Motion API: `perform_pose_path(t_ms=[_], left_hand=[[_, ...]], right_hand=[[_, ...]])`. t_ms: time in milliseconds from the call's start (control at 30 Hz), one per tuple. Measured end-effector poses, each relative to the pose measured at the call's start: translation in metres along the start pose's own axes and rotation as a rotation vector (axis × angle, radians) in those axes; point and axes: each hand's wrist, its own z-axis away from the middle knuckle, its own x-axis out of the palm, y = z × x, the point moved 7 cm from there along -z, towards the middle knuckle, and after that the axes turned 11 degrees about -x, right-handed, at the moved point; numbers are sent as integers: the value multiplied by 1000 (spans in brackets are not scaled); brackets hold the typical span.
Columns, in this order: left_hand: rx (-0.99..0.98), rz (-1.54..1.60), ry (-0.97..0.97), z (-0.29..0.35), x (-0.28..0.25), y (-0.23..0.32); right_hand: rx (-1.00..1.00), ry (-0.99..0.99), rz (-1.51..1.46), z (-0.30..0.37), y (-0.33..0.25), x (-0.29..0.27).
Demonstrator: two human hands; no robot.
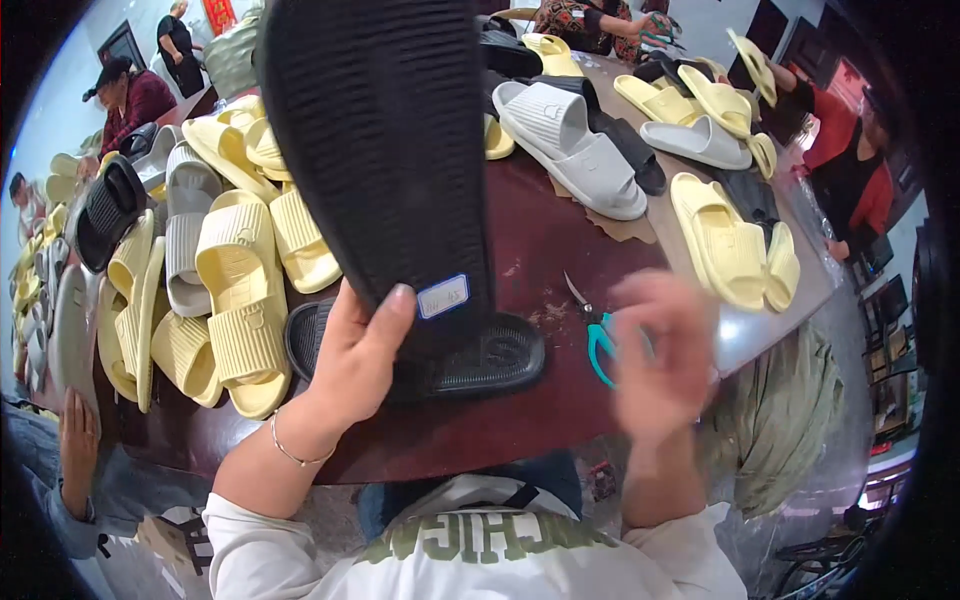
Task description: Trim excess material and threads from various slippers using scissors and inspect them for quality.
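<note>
My left hand (352,362) is closed round the lower end of a large black slide sandal (385,150), held up with its ribbed sole toward me. On that end sits a small white sticker with a blue border (443,297). Behind and below it, another black slide sandal (500,358) lies on the table, partly hidden. My right hand (665,355) is smeared by motion, so its fingers do not read clearly. Beside it, and partly behind it, lie small scissors (598,352) with teal handles, their blades apart and pointing away from me.
Yellow slides (240,290) and grey slides (190,215) crowd the left of the dark red table (560,240). A grey pair (570,150) and more yellow slides (720,245) lie to the right. A co-worker's hand (78,430) touches a slide at far left; other people work around the table.
</note>
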Motion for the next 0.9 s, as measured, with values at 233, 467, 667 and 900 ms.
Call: perform_pose_path(t_ms=[233,467,667,900], left_hand=[[-165,460,-124,10,8,-47],[38,189,-167,19,5,-56],[30,168,-97,15,3,-55],[-39,483,-94,12,1,-58]], right_hand=[[132,-103,-287,28,-7,77],[358,-145,-362,43,1,87],[199,-362,-595,46,-32,73],[750,-272,-329,75,45,-41]])
